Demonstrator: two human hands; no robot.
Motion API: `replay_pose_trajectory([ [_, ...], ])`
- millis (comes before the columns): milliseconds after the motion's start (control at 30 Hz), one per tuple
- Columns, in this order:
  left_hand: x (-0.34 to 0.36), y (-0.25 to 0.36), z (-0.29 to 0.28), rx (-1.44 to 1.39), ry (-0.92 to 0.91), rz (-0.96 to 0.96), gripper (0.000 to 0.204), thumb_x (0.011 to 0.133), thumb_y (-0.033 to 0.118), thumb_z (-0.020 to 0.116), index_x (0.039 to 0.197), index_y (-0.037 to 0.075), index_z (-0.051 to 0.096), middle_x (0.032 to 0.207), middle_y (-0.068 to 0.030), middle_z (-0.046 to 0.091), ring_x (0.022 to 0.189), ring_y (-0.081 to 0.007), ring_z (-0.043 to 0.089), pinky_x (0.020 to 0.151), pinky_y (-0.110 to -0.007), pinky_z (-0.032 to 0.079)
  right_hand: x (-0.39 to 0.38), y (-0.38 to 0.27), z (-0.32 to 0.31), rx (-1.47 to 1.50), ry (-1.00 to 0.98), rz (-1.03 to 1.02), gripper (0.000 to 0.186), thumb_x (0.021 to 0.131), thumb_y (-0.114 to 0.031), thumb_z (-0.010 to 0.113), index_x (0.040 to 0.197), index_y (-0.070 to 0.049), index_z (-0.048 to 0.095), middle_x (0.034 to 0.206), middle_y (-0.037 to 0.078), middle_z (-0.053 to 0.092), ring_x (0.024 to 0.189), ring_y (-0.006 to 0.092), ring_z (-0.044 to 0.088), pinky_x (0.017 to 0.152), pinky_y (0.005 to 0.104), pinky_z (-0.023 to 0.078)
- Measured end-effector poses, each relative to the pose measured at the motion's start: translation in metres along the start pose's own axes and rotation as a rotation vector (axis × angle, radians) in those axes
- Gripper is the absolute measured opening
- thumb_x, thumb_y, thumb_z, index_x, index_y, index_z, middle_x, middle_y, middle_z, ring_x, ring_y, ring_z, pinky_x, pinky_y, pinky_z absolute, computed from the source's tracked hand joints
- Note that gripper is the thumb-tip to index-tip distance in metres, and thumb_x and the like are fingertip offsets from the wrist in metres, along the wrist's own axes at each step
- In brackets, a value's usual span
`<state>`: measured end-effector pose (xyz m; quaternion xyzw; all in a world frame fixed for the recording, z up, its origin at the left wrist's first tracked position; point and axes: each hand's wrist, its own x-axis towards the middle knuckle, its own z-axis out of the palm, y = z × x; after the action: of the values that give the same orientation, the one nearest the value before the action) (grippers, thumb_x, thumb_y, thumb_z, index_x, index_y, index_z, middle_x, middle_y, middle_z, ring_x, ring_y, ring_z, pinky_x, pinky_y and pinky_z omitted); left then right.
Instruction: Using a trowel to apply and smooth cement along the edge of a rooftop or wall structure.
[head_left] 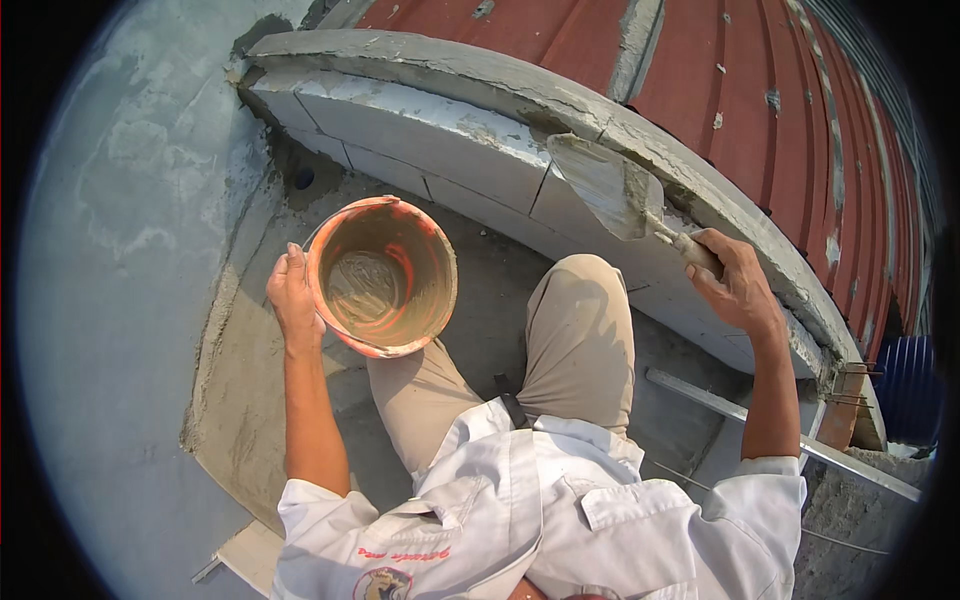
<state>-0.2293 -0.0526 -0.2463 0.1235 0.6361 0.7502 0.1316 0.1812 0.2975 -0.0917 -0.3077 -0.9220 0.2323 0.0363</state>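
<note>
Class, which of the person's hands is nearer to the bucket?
Left. The left hand holds the bucket at its left side; the right hand is well off to its right, gripping the trowel.

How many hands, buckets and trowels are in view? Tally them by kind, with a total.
Hands: 2 (left hand, right hand)
Orange bucket: 1
Trowel: 1
Total: 4

a building site, perhaps a rooftop: block wall [420, 130], mortar bucket [428, 270] and trowel [603, 185].
</note>
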Motion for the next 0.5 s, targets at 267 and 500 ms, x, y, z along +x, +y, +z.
replay_pose_trajectory([
  [267, -0.003, 0.022, 0.009, -0.015, -0.004, 0.112, 0.039, 0.109, 0.033, 0.058, 0.078, 0.008, 0.060, 0.071, 0.0062, 0.054, 0.063, -0.0027, 0.044, 0.056, -0.023, 0.038, 0.026, -0.107, 0.114, 0.130, -0.381, -0.151, 0.047, 0.088, -0.018, 0.074, 0.128, -0.003, 0.054, 0.096, 0.023, 0.072, 0.088, 0.0445, 0.069, 0.080, 0.0522, 0.051],
  [500, -0.018, -0.001, -0.005, 0.098, -0.118, 0.105, 0.044, 0.108, 0.031, 0.061, 0.070, 0.012, 0.048, 0.069, 0.0092, 0.043, 0.063, -0.0024, 0.034, 0.053, -0.024, 0.029, 0.044, -0.153, 0.230, -0.205, -0.219, -0.477, 0.046, 0.094, -0.008, 0.057, 0.139, 0.004, 0.052, 0.097, 0.025, 0.066, 0.081, 0.0361, 0.072, 0.066, 0.0439, 0.059],
])
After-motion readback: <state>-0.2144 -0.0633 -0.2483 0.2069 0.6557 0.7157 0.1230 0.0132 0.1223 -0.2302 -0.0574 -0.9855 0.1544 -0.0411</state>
